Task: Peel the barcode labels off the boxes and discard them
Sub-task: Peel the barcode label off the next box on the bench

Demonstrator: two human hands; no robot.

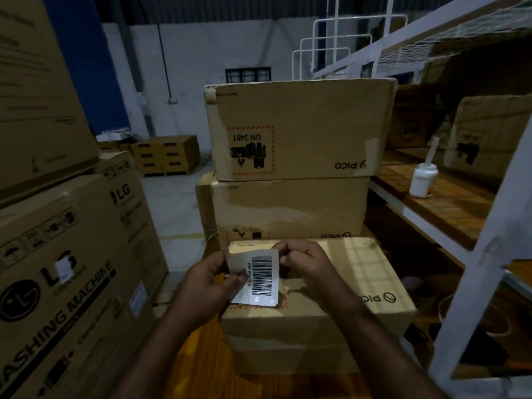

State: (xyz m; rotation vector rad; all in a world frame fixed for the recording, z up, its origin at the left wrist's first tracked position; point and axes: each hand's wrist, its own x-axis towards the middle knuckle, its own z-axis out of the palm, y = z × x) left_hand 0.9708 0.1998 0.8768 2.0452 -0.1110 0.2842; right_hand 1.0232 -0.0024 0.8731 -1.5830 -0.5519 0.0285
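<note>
Dim warehouse | seemingly wooden surface [201,370] | hands [207,286] [305,269] pinch barcode label [259,279]

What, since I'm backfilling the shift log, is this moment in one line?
left hand: pinches barcode label | right hand: pinches its top corner | label: over nearest PICO box, attachment unclear | discard: not done

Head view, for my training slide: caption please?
Left hand and right hand hold a barcode label over a PICO box.
</note>
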